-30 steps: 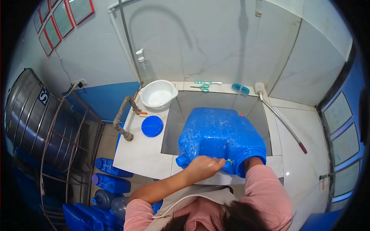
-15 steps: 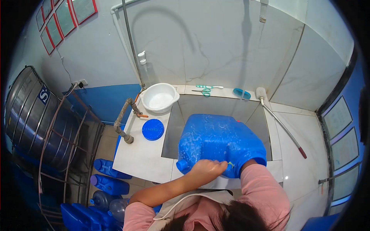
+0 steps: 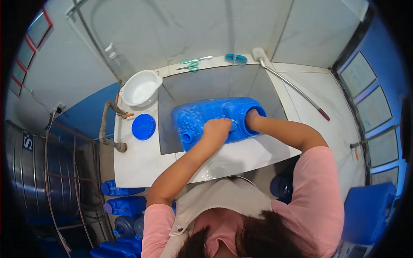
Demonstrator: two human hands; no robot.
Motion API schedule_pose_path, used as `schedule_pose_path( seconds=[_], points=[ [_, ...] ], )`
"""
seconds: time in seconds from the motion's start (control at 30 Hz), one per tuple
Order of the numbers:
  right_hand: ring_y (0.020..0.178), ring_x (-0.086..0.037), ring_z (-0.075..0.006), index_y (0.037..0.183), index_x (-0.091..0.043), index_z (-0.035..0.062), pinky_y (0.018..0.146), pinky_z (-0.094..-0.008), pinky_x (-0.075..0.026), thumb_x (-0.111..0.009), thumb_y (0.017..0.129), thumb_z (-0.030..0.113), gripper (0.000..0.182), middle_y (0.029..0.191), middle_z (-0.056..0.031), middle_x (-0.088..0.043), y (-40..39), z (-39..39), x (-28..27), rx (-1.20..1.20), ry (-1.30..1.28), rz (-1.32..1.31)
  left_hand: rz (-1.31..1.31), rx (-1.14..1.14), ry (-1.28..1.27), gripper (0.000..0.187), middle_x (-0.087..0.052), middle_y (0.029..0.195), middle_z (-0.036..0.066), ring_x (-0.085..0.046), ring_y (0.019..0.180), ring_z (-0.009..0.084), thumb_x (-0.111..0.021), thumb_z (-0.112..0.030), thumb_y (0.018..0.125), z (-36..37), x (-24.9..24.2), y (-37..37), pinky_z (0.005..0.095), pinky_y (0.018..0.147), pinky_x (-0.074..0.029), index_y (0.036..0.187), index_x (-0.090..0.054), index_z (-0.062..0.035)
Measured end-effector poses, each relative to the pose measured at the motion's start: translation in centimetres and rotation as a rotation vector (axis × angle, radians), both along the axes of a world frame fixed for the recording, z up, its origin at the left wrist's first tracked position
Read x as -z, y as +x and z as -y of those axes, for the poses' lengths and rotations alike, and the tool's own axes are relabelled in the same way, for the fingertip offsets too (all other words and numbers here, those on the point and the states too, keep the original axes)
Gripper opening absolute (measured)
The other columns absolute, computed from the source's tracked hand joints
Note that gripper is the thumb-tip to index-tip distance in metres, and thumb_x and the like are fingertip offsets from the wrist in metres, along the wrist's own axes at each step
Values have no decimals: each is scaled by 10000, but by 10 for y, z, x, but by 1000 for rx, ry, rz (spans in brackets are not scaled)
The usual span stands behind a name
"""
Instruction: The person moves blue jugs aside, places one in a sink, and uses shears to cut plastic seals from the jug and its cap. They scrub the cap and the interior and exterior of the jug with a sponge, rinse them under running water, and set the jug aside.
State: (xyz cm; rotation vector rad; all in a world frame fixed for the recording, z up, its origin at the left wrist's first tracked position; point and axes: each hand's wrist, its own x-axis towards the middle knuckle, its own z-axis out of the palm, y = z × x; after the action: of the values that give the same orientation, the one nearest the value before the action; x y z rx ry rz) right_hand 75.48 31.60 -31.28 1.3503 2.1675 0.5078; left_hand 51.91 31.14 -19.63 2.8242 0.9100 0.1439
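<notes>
A large blue jug [image 3: 202, 112], wet with white suds, lies on its side over the grey sink basin. Its wide round mouth faces right and a small capless spout points toward me. My left hand [image 3: 217, 130] is closed round the handle on the jug's near side. Through the wide mouth goes my right hand [image 3: 253, 121]; its wrist shows at the rim, while the fingers are hidden inside. A round blue lid [image 3: 143, 127] lies on the white counter left of the basin.
A white tub [image 3: 141, 89] and a pipe tap [image 3: 106, 124] stand at the left. Along the back ledge lie green scissors [image 3: 193, 66], a green-handled brush [image 3: 196, 60] and a teal brush [image 3: 236, 59]. A long-handled brush [image 3: 297, 89] rests at the right. Blue jugs [image 3: 129, 205] stand on the floor.
The view has shifted. The jug has turned, showing its mouth and spout more openly, and sits lower in the basin. More of my right forearm is now outside the mouth.
</notes>
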Motion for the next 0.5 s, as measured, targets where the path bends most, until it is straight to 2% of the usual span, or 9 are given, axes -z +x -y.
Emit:
schedule_pose_path(
  seconds=[0.1,0.17,0.2,0.23,0.3,0.33,0.4,0.5],
  points=[
    [1112,-550,-235,1044,-671,94,843,-394,-480,-557,823,193,268,1267,-80,-544,-5,18,-12,-4,101,4,-22,-5,27,144,-652,767,178,-657,711,334,-593,-73,728,0,-1,1,430,600,-525,855,-585,-6],
    [1142,-534,-221,1043,-674,113,848,-367,-480,-553,827,186,259,1277,-65,-538,-40,37,-56,457,-223,47,-39,15,31,135,-650,745,179,-656,684,336,-574,-74,743,4,-2,1,429,580,-523,857,-582,-2],
    [1065,-561,-258,953,-702,132,842,-353,-464,-563,810,183,206,1117,-86,-619,-44,47,-65,489,-213,-117,-37,8,27,127,-647,730,180,-654,666,337,-566,-75,750,6,0,-1,431,565,-521,856,-572,-5],
    [1065,-561,-258,953,-702,132,842,-353,-464,-563,810,183,206,1117,-86,-619,-45,52,-75,490,-216,-123,-36,2,24,120,-644,716,181,-652,648,339,-557,-76,757,9,2,-3,432,551,-520,856,-563,-8],
    [1012,-581,-256,942,-700,117,810,-359,-476,-570,802,162,196,1094,-97,-621,-40,54,-93,613,-542,-390,5,4,44,108,-638,693,175,-650,630,333,-556,-80,759,16,5,-9,425,534,-518,845,-547,-15],
    [1003,-583,-256,943,-699,116,806,-361,-476,-571,801,161,197,1086,-99,-624,-34,53,-93,650,-626,-538,52,1,62,99,-632,670,169,-648,611,327,-554,-84,761,20,6,-11,418,518,-516,834,-531,-22],
    [986,-588,-257,943,-697,114,799,-363,-477,-572,799,161,197,1069,-101,-628,-31,55,-77,699,-564,-843,72,-8,83,86,-624,655,161,-643,593,318,-551,-89,761,27,9,-15,411,502,-513,815,-515,-33],
    [960,-595,-259,944,-695,112,789,-366,-477,-574,795,159,198,1043,-105,-634,-41,43,-36,737,-347,-1485,128,2,161,71,-601,621,139,-630,548,297,-544,-95,761,40,17,-25,394,469,-507,781,-491,-53]
  ],
)
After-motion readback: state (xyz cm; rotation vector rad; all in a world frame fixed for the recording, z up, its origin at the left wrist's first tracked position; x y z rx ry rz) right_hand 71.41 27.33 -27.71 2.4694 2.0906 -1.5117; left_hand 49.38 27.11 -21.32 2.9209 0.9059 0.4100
